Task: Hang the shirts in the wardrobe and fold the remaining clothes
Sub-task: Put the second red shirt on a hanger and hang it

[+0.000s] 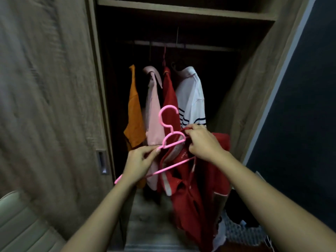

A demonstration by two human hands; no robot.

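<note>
I hold a red shirt (198,193) and a pink plastic hanger (168,124) in front of the open wardrobe (181,15). My left hand (139,162) pinches the hanger's left arm near its neck. My right hand (201,142) grips the red shirt's collar against the hanger's right side, and the shirt hangs down below it. On the rail (181,46) inside hang an orange shirt (134,113), a pale pink shirt (153,113), a red shirt (170,95) and a white shirt with dark stripes (190,99).
The wardrobe's sliding wooden door (51,88) with a recessed handle (102,161) stands at the left. A padded pale green seat (20,224) is at the bottom left. More clothes lie piled at the bottom right (241,231), beside a dark wall (300,106).
</note>
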